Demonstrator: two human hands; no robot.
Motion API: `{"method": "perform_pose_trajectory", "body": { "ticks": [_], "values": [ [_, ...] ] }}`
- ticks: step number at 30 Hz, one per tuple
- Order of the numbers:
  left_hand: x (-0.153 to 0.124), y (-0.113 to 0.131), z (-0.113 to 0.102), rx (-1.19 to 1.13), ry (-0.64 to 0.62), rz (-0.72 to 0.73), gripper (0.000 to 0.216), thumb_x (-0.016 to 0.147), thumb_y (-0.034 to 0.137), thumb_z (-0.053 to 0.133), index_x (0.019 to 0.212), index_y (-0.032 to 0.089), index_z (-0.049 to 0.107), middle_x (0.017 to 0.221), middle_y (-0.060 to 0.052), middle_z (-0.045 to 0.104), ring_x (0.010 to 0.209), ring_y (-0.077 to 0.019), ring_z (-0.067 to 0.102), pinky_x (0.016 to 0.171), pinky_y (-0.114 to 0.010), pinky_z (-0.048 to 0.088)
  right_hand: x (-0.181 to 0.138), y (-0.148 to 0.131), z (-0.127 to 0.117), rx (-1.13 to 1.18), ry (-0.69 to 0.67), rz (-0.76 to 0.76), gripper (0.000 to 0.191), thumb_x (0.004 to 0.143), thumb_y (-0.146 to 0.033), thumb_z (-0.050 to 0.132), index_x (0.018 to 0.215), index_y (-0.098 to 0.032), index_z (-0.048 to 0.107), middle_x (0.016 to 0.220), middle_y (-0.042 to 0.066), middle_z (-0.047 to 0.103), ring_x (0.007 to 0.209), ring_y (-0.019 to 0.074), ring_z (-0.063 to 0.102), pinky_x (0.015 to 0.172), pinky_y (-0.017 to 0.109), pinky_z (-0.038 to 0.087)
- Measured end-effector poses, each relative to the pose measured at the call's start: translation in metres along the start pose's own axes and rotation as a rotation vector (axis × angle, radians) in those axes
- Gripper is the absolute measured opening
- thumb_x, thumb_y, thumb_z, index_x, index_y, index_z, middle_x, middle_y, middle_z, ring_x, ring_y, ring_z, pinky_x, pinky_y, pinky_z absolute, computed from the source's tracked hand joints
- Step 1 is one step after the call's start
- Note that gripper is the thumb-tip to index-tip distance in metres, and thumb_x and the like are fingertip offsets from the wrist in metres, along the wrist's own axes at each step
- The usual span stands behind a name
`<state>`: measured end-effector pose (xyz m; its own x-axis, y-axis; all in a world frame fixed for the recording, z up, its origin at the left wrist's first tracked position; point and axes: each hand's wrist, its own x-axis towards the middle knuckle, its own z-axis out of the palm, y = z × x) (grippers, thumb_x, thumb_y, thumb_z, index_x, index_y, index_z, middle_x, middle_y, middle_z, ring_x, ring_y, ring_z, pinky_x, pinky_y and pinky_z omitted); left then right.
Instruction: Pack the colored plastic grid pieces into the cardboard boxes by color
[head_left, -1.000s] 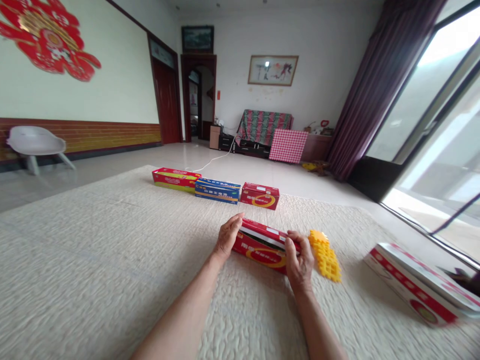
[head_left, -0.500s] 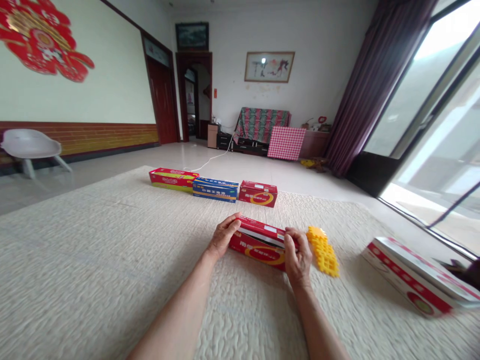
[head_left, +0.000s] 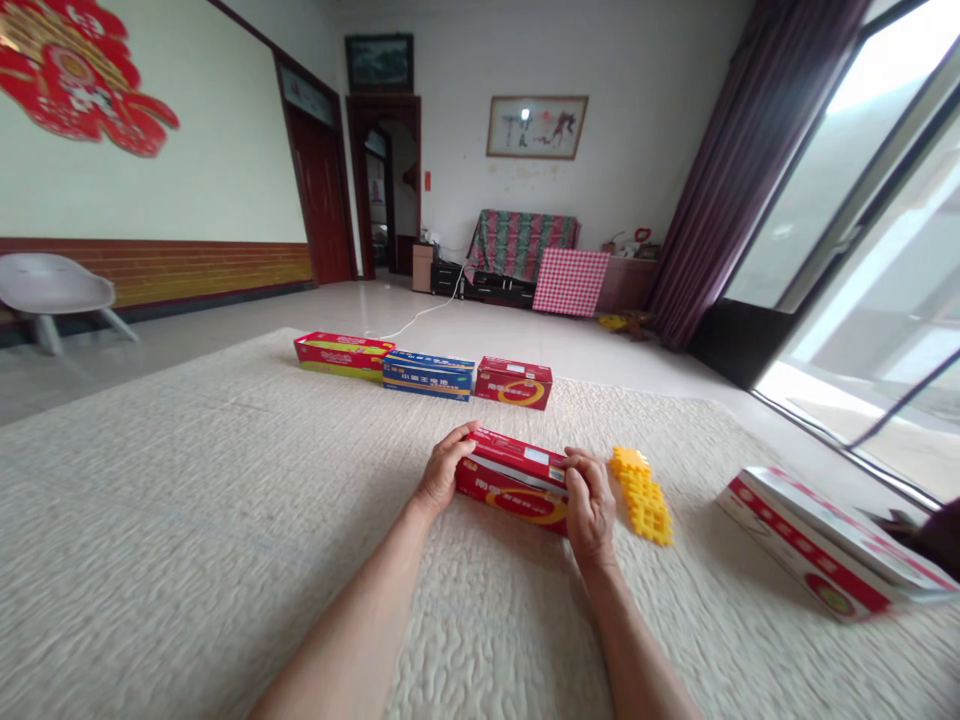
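At twelve o'clock, left hand (head_left: 444,470) and right hand (head_left: 591,500) clasp the nearer red box (head_left: 514,495); the gap beneath its lid (head_left: 510,448) has narrowed, so closure looks near.

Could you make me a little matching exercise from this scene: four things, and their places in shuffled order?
Things:
1. front red box
2. blue box
3. yellow pieces
4. pale chair

Places:
A. on the mat, just to the right of the right hand
B. near the wall at picture left
C. between the left hand and the right hand
D. in the middle of the far row of three boxes

Pairs: 1-C, 2-D, 3-A, 4-B
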<state>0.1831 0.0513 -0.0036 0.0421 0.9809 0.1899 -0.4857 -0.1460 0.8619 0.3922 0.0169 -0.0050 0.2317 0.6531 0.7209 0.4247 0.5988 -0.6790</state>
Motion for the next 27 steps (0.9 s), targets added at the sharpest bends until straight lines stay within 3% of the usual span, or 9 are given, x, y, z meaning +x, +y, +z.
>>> {"method": "perform_pose_trajectory", "body": {
  "ticks": [5, 12, 16, 27],
  "values": [
    [0.002, 0.000, 0.000, 0.044, 0.041, 0.033, 0.041, 0.071, 0.028, 0.059, 0.109, 0.015, 0.067, 0.103, -0.006, 0.072, 0.094, -0.0237, 0.064, 0.082, -0.031, 0.047, 0.001, 0.002, 0.000, 0.046, -0.081, 0.112, 0.020, 0.087, -0.034, 0.045, 0.094, -0.020, 0.059, 0.120, 0.009, 0.056, 0.115, 0.0237, 0.050, 0.100, 0.045, 0.036],
    [0.005, 0.000, -0.003, 0.078, 0.106, 0.050, 0.041, 0.070, 0.029, 0.060, 0.108, 0.015, 0.066, 0.090, -0.004, 0.073, 0.085, -0.0216, 0.066, 0.078, -0.030, 0.047, 0.004, 0.008, -0.005, 0.222, -0.220, 0.307, 0.040, 0.087, -0.039, 0.043, 0.122, -0.023, 0.055, 0.148, 0.007, 0.038, 0.138, 0.0245, 0.030, 0.113, 0.046, 0.020],
    [0.005, -0.001, -0.003, 0.110, 0.096, 0.061, 0.042, 0.071, 0.028, 0.057, 0.110, 0.016, 0.065, 0.090, -0.003, 0.073, 0.079, -0.0193, 0.065, 0.075, -0.028, 0.046, 0.004, 0.004, -0.003, 0.181, -0.203, 0.332, 0.042, 0.086, -0.041, 0.047, 0.122, -0.022, 0.055, 0.149, 0.008, 0.036, 0.137, 0.0250, 0.030, 0.112, 0.046, 0.022],
    [0.000, -0.004, 0.009, 0.133, 0.058, 0.032, 0.046, 0.070, 0.028, 0.054, 0.113, 0.018, 0.063, 0.082, -0.001, 0.071, 0.080, -0.0203, 0.063, 0.075, -0.029, 0.046, 0.007, 0.007, -0.009, 0.128, -0.128, 0.355, 0.040, 0.075, -0.039, 0.063, 0.112, -0.023, 0.062, 0.136, 0.010, 0.052, 0.124, 0.0295, 0.047, 0.101, 0.048, 0.038]
  ]
}}
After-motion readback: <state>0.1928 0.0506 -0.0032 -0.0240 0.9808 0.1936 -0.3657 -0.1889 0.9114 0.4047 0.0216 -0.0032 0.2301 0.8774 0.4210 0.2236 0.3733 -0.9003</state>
